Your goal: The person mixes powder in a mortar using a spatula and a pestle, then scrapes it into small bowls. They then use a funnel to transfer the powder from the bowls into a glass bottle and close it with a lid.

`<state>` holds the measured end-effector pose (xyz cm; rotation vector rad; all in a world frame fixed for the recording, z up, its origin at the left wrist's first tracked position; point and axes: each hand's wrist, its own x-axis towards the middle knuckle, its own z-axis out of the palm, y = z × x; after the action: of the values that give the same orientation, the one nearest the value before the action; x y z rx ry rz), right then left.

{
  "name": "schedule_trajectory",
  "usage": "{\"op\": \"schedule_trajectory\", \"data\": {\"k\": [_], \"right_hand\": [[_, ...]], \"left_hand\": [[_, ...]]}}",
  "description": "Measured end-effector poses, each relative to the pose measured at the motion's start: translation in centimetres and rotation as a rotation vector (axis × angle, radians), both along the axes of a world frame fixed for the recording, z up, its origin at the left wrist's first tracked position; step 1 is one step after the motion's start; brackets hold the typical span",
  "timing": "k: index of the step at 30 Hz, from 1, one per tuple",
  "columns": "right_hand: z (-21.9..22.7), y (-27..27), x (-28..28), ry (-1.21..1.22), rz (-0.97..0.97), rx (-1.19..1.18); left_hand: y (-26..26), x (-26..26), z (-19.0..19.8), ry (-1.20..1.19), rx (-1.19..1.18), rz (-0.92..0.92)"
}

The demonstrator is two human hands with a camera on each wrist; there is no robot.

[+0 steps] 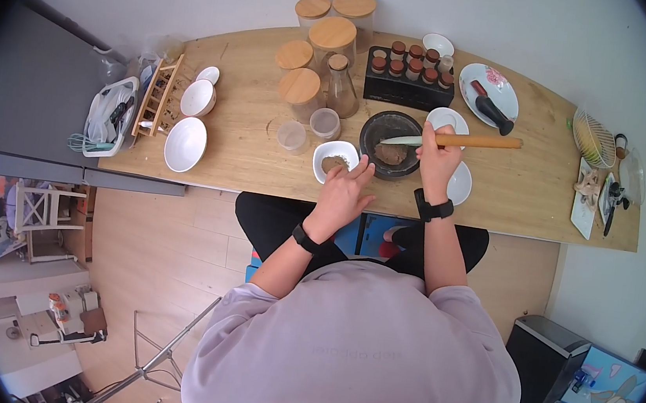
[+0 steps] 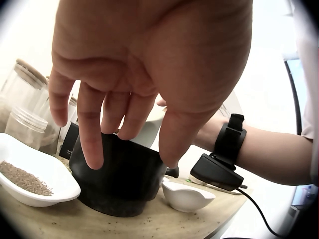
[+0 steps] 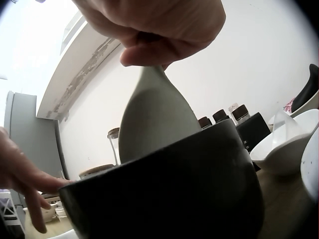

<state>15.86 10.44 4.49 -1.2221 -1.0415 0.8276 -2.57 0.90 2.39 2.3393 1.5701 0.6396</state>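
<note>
My right hand (image 1: pixel 439 165) grips a silicone spatula (image 1: pixel 404 140) with a long wooden handle (image 1: pixel 487 142). The spatula's pale, spoon-shaped head (image 3: pixel 154 112) dips inside a black mortar (image 1: pixel 374 127). A mound of brown ground powder (image 1: pixel 391 154) lies in the mortar. My left hand (image 1: pixel 341 197) has its fingers extended and spread by the near left side of the mortar, holding nothing. Its fingertips overlap a small white bowl (image 2: pixel 47 172) of coarse brownish powder (image 2: pixel 22 179) in the head view. In the left wrist view, the fingers hang in front of the mortar's wall.
Glass jars with wooden lids (image 1: pixel 333 33) and two small clear cups stand left of the mortar. Behind it is a black rack of spice bottles (image 1: pixel 409 92). White dishes (image 1: pixel 458 186) sit at its right; a floral plate (image 1: pixel 490 85) holds a black-handled tool. White bowls (image 1: pixel 186 145) stand farther left.
</note>
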Motion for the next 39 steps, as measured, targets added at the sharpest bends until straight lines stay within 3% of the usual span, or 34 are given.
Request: {"op": "schedule_trajectory", "data": {"k": [2, 8, 12, 17, 23, 29, 35, 39], "right_hand": [[1.2, -0.4, -0.3, 0.081, -0.06, 0.001], [-0.4, 0.1, 0.4, -0.211, 0.0, 0.199], [0.2, -0.8, -0.1, -0.069, -0.01, 0.146], [-0.1, -0.5, 0.3, -0.155, -0.009, 0.17], [1.0, -0.7, -0.8, -0.028, 0.01, 0.112], [0.2, -0.8, 0.6, -0.328, 0.299, 0.074], [-0.6, -1.1, -0.1, -0.338, 0.174, 0.198], [0.7, -2.0, 0.2, -0.471, 0.286, 0.276]], "left_hand": [[0.0, 0.1, 0.1, 0.0, -0.006, 0.002], [0.1, 0.0, 0.4, 0.011, -0.028, -0.008], [0.0, 0.1, 0.3, 0.02, -0.014, 0.002], [0.0, 0.2, 0.2, 0.009, -0.021, -0.001], [-0.1, 0.2, 0.3, 0.02, -0.016, 0.004], [0.0, 0.2, 0.2, 0.04, -0.036, 0.003], [0.0, 0.2, 0.4, 0.017, -0.008, 0.002], [0.0, 0.1, 0.7, 0.022, -0.047, 0.003]]}}
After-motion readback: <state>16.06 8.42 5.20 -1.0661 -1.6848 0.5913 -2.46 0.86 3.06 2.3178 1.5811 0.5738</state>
